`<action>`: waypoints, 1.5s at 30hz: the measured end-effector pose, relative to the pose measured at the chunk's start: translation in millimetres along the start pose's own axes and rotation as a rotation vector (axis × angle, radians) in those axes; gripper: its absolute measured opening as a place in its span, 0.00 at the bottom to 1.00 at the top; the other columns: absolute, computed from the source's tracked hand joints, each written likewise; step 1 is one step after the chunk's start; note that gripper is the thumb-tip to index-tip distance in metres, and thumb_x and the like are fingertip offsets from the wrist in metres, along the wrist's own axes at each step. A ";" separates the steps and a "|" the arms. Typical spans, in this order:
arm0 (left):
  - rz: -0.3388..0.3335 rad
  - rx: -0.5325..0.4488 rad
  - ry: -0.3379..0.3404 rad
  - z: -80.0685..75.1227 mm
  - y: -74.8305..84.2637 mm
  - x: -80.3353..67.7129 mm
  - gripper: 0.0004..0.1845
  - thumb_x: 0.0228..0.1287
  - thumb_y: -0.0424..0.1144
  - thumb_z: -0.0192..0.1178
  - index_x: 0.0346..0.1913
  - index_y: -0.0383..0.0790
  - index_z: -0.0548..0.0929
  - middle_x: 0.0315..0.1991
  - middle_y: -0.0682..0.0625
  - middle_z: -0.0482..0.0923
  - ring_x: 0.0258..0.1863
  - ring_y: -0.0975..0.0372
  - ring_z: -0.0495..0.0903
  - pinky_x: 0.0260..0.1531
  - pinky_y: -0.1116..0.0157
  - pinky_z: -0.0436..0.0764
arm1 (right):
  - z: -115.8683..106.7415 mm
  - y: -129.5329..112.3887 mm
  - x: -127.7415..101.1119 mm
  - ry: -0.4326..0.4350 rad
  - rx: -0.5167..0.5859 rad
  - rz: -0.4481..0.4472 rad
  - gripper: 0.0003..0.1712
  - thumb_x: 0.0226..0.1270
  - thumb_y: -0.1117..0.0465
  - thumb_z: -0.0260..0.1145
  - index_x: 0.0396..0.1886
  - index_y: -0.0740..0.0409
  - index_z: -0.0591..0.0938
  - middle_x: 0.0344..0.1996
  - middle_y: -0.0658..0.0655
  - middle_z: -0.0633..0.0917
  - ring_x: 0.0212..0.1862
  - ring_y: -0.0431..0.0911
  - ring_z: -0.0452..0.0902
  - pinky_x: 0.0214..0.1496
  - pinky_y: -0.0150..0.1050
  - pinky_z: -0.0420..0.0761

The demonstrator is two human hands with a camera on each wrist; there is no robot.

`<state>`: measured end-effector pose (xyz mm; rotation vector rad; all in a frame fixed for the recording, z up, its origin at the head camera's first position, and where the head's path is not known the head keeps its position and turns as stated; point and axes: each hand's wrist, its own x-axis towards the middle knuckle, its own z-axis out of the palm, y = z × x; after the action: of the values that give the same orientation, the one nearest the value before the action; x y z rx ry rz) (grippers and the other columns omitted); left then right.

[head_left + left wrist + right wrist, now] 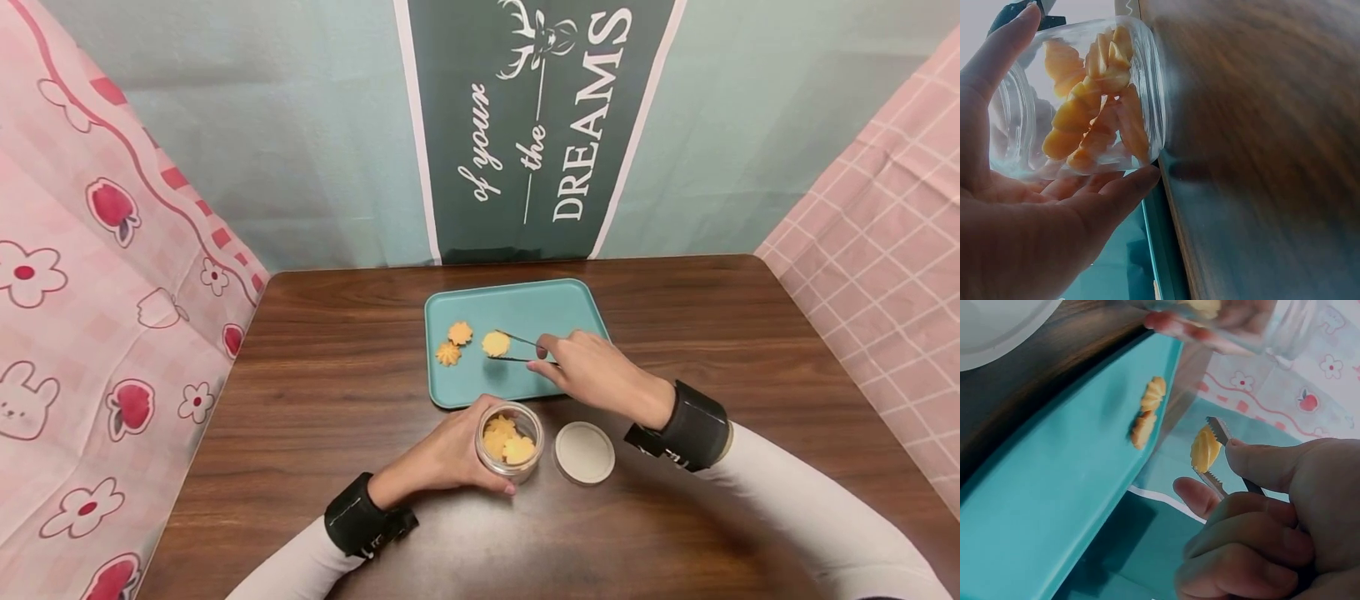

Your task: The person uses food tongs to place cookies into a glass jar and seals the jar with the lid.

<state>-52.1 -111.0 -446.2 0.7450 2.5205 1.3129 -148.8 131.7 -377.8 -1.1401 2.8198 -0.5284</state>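
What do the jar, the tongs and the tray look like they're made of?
Jar: clear glass or hard plastic; cookies show through its glossy wall. Tongs: probably metal, thin with greyish serrated tips. Tray: perhaps plastic, smooth and evenly teal.

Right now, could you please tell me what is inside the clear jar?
The clear jar holds several ridged cookies, piled together. Some partly cover others, so their exact number cannot be seen.
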 end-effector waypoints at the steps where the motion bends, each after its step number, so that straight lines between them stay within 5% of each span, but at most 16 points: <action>1: 0.003 -0.003 0.000 -0.3 0.0 0.0 0.52 0.38 0.46 0.90 0.67 0.40 0.71 0.58 0.52 0.82 0.57 0.63 0.81 0.60 0.62 0.80 | -2.0 -1.4 -1.8 0.002 -0.004 0.003 0.17 0.78 0.52 0.68 0.49 0.63 0.86 0.12 0.44 0.71 0.18 0.36 0.68 0.22 0.34 0.67; 11: -0.001 -0.009 -0.002 -3.7 -1.2 0.2 0.52 0.38 0.46 0.90 0.68 0.40 0.71 0.59 0.51 0.82 0.57 0.62 0.81 0.60 0.62 0.80 | -18.5 -10.0 -16.9 0.009 -0.011 0.034 0.18 0.77 0.51 0.69 0.52 0.61 0.85 0.12 0.43 0.70 0.18 0.36 0.66 0.21 0.35 0.65; 34: -0.017 -0.009 0.003 -0.8 -0.3 -0.8 0.50 0.37 0.46 0.90 0.65 0.43 0.72 0.56 0.53 0.83 0.55 0.64 0.82 0.59 0.62 0.81 | -37.6 -32.0 -57.7 0.073 -0.009 -0.055 0.11 0.75 0.53 0.71 0.47 0.55 0.85 0.12 0.36 0.69 0.17 0.28 0.66 0.21 0.31 0.67; 45: -0.026 0.025 0.002 1.2 0.1 -1.0 0.51 0.36 0.46 0.90 0.64 0.41 0.71 0.52 0.51 0.82 0.51 0.62 0.82 0.55 0.63 0.83 | -35.9 -41.0 -79.5 0.092 -0.028 -0.095 0.10 0.74 0.51 0.71 0.44 0.51 0.83 0.12 0.34 0.62 0.16 0.26 0.56 0.19 0.28 0.61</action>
<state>-50.7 -110.6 -446.9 0.7142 2.5444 1.2767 -70.1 169.1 -336.5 -1.2933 2.8698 -0.5635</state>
